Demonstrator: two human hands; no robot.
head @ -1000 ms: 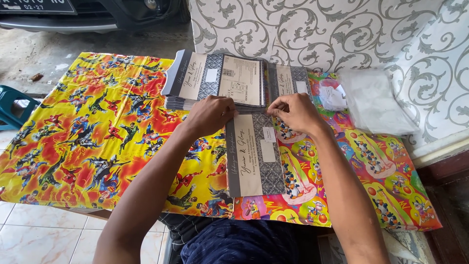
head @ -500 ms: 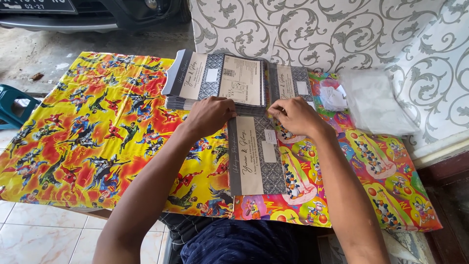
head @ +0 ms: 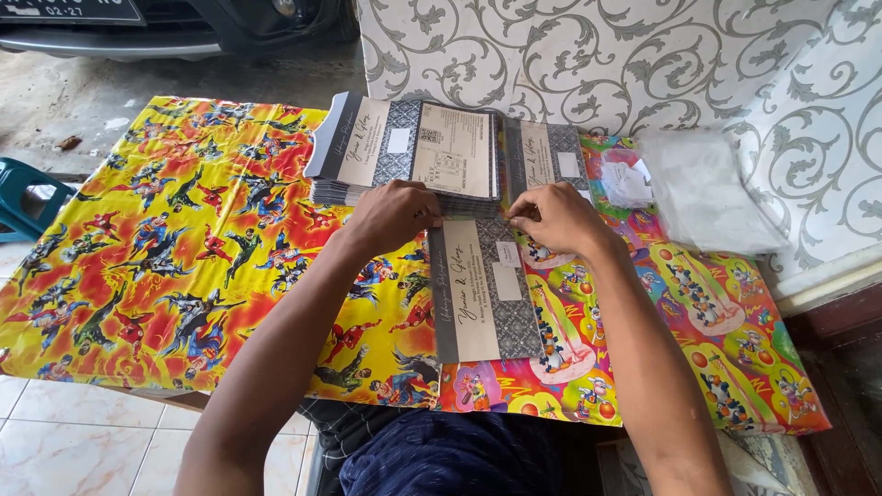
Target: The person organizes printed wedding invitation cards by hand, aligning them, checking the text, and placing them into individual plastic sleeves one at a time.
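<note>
Still both hands at card top

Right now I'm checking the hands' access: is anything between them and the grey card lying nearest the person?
Nothing visible. The left hand and right hand already rest on the far edge of the grey card, by the card stack.

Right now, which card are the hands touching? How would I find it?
Find the bright cartoon-print table cover. Behind its middle sit stacks of grey cards. The one you want is the single grey-and-cream card lying alone nearest the person, both hands pinching its top edge.
</note>
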